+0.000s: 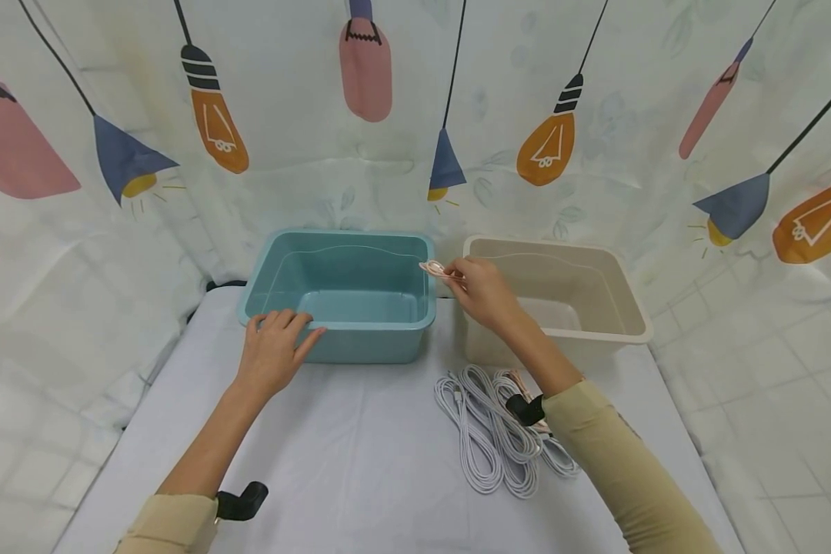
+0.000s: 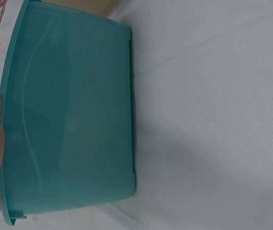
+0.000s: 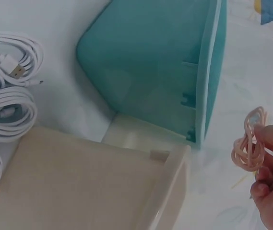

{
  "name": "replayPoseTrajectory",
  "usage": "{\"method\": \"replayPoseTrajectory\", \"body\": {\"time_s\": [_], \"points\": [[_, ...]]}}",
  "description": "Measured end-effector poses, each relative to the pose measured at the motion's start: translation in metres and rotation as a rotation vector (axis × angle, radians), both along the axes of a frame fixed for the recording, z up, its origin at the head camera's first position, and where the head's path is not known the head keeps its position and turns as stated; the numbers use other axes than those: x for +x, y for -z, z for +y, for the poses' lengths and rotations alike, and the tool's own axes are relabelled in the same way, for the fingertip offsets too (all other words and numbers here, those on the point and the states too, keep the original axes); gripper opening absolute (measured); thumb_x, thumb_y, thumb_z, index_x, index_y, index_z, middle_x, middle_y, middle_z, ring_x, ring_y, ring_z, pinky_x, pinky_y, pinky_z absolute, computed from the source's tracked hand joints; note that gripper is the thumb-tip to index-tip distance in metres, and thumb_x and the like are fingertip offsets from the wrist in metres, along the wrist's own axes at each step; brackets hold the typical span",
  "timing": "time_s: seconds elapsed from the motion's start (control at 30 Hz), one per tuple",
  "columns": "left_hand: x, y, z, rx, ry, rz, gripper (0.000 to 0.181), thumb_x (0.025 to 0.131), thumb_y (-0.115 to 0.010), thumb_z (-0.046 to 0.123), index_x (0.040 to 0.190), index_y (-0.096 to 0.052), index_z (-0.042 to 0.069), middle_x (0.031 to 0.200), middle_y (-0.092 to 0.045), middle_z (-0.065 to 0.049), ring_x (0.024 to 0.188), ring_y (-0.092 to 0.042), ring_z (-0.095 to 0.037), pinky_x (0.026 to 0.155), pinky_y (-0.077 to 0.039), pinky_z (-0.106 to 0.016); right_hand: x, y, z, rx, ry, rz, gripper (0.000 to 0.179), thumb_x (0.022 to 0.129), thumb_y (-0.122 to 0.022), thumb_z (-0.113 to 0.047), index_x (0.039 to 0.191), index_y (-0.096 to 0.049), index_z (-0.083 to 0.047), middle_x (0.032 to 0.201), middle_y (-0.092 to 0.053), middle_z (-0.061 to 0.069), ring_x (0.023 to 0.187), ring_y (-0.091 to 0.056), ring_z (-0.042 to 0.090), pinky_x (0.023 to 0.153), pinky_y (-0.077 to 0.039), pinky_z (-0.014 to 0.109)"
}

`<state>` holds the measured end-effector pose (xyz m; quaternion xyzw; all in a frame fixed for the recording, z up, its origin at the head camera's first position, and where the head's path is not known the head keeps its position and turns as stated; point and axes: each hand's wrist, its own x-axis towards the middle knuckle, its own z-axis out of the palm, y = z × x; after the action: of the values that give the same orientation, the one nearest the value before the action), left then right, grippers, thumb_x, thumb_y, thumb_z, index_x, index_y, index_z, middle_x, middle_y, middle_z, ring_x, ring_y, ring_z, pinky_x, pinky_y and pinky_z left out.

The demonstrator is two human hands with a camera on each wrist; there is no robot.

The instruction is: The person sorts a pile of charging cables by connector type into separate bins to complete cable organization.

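Right hand (image 1: 483, 291): thumb and fingers pinching a small coiled pink cable (image 3: 249, 143), its loops gathering into a bundle and sticking out past the fingertips. The coil is hanging in the air by the teal bin's right rim, toward the table's far edge, on the side facing the other bin.

Left hand (image 1: 273, 350): fingers resting over the near rim of the teal plastic bin (image 1: 367, 344), close to its near left corner, thumb spreading away from the fingers along the same rim.

The teal bin is standing upright near the table's far left corner. Just to its right, a beige plastic bin (image 1: 481, 338) is standing toward the far right corner, the right forearm crossing over its near rim.

In front of the beige bin, toward the table's right edge, white cable bundles (image 1: 519, 442) are lying close together, a USB plug (image 3: 11, 65) showing on one. A pink cable is lying among them, partly hidden by the right wrist's black camera (image 1: 524, 409).

White cloth (image 1: 360, 446) is covering the table. Behind, a lamp-and-bulb-patterned curtain (image 1: 284, 77) is hanging.
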<state>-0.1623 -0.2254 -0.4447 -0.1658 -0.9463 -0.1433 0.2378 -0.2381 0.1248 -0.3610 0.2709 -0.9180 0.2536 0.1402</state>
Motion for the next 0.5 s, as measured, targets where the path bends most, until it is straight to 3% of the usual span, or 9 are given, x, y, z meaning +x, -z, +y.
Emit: {"method": "replayPoseTrajectory", "body": {"time_s": [0.13,0.33,0.4,0.5], "points": [[0.000,0.000,0.000,-0.002,0.007,0.003,0.033,0.102,-0.070,0.034,0.112,-0.072,0.002,0.104,-0.070,-0.017,0.102,-0.065,-0.042,0.099,-0.044,-0.068,-0.003,-0.003,-0.005,0.017,0.012,-0.045,0.015,0.102,-0.071,-0.011,0.110,-0.074,0.002,0.100,-0.073,0.017,0.090,-0.068,0.031,0.081,-0.059,0.043],[0.000,0.001,-0.001,0.000,0.001,-0.005,0.063,0.109,-0.042,0.058,0.113,-0.072,0.003,0.104,-0.070,-0.017,0.103,-0.065,-0.042,0.100,-0.043,-0.068,-0.011,-0.006,-0.015,0.049,0.021,-0.079,0.017,0.103,-0.070,-0.013,0.111,-0.075,0.001,0.105,-0.074,0.017,0.096,-0.068,0.031,0.085,-0.059,0.042],[0.001,0.001,-0.001,0.001,0.001,0.000,0.063,0.109,-0.042,0.058,0.112,-0.072,0.003,0.104,-0.070,-0.017,0.103,-0.065,-0.042,0.099,-0.044,-0.068,-0.014,-0.007,-0.018,0.061,0.027,-0.090,0.018,0.104,-0.070,-0.014,0.112,-0.075,0.000,0.106,-0.075,0.017,0.098,-0.068,0.031,0.087,-0.059,0.042],[0.001,0.001,-0.001,0.007,0.006,0.009,0.048,0.108,-0.056,0.048,0.112,-0.071,0.003,0.104,-0.070,-0.018,0.103,-0.065,-0.043,0.099,-0.044,-0.068,-0.018,-0.009,-0.023,0.066,0.036,-0.119,0.018,0.105,-0.068,-0.015,0.114,-0.074,-0.001,0.108,-0.075,0.016,0.099,-0.069,0.030,0.087,-0.059,0.042]]}}
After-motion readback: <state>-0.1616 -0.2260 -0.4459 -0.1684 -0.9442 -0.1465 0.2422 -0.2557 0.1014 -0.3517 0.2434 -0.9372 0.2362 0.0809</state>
